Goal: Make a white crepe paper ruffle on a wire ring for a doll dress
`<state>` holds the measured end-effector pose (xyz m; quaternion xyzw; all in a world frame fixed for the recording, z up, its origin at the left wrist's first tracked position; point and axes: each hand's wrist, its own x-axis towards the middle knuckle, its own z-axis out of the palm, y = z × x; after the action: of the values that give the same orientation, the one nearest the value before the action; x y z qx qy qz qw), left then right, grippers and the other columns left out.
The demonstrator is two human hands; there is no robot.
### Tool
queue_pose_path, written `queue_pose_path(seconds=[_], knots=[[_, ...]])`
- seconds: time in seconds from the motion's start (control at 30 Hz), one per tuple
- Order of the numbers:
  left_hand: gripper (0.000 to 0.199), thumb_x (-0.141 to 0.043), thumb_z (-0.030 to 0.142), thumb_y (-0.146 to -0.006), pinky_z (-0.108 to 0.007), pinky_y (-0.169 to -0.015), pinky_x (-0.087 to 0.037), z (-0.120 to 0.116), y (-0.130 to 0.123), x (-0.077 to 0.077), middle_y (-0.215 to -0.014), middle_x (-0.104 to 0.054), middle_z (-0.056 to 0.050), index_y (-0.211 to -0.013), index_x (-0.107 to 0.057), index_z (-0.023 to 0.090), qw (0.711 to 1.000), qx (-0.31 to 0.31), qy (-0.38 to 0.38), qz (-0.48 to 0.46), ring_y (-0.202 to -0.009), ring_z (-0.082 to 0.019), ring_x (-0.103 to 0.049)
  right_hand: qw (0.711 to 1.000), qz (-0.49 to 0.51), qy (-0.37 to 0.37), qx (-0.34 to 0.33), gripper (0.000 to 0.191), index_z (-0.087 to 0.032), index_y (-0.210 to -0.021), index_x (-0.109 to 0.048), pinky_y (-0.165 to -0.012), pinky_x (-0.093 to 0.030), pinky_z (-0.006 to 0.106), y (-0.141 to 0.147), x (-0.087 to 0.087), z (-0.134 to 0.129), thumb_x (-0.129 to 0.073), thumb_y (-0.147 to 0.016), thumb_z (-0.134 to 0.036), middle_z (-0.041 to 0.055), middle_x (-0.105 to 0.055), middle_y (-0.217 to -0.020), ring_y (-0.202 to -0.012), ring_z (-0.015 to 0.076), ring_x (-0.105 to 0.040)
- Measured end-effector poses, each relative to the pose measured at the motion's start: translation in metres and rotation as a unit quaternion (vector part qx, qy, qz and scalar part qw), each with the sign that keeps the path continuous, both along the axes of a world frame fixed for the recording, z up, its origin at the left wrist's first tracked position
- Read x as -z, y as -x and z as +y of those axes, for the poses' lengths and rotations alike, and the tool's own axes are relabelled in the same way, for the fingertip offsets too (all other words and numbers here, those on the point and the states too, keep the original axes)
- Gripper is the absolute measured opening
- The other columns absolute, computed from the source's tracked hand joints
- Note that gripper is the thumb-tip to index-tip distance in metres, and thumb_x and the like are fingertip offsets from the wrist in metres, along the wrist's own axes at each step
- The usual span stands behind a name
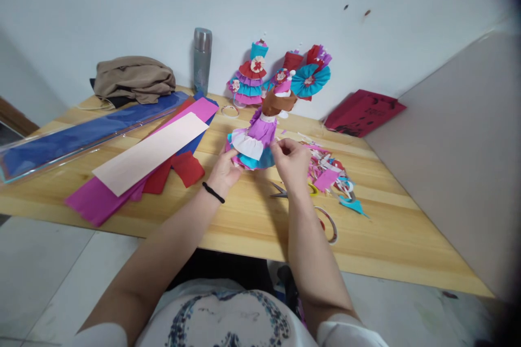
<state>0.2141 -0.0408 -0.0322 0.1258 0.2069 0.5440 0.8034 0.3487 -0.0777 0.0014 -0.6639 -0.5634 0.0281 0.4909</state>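
Note:
A small paper dress with a brown top, a purple skirt and white and blue ruffles is held up over the table. My left hand grips it from the lower left, fingers round the hem. At the right edge of the blue ruffle my right hand is closed in a pinch; its fingertips touch the ruffle's edge. Partly hidden behind my right wrist lie scissors with yellow handles. A roll of tape lies near my right forearm.
Several finished paper dresses stand by the wall next to a flask. Paper scraps are heaped on the right, before a dark red bag. Coloured paper strips, blue wrapped paper and a brown cloth lie left.

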Motion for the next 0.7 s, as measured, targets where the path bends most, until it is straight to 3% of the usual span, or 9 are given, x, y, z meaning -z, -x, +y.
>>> queue_pose_path(seconds=[0.17,0.43,0.6,0.7], knots=[[0.049,-0.056,-0.003,-0.076,-0.029,-0.072,-0.051,0.001,0.000,0.000,-0.084,-0.074,-0.001,-0.115,-0.066,0.024,1.000,-0.005,-0.014,0.016,-0.075,-0.016,-0.068,0.999,0.036,0.033,0.008,0.019,-0.018,-0.062,-0.059,-0.054,-0.033,0.027,-0.001,0.001,0.003,-0.060,-0.072,-0.034,-0.0033,-0.049,-0.051,-0.050,0.0122,-0.043],[0.054,-0.054,-0.004,-0.075,-0.024,-0.063,-0.049,0.008,-0.004,0.006,-0.080,-0.073,-0.001,-0.120,-0.063,0.023,1.000,-0.009,0.005,0.014,-0.071,-0.015,-0.067,0.999,0.021,-0.033,0.021,0.011,-0.018,-0.077,-0.060,-0.058,-0.037,0.028,0.002,0.010,0.010,-0.060,-0.071,-0.028,-0.0037,-0.052,-0.060,-0.056,0.0143,-0.049],[0.055,-0.054,-0.002,-0.074,-0.024,-0.060,-0.047,0.009,-0.006,0.009,-0.085,-0.074,-0.002,-0.123,-0.060,0.024,1.000,0.003,0.004,0.022,-0.071,-0.016,-0.066,0.999,0.021,-0.033,0.021,0.007,-0.019,-0.070,-0.059,-0.059,-0.037,0.028,-0.002,0.014,0.015,-0.054,-0.073,-0.023,-0.0024,-0.053,-0.059,-0.057,0.0142,-0.049],[0.052,-0.057,-0.001,-0.073,-0.025,-0.060,-0.047,0.008,-0.007,0.008,-0.084,-0.074,-0.002,-0.120,-0.062,0.022,1.000,0.004,0.008,0.024,-0.070,-0.015,-0.066,0.996,0.036,-0.082,0.015,0.009,-0.018,-0.071,-0.059,-0.057,-0.038,0.027,0.002,0.011,0.011,-0.054,-0.075,-0.024,-0.0028,-0.053,-0.060,-0.056,0.0131,-0.047]])
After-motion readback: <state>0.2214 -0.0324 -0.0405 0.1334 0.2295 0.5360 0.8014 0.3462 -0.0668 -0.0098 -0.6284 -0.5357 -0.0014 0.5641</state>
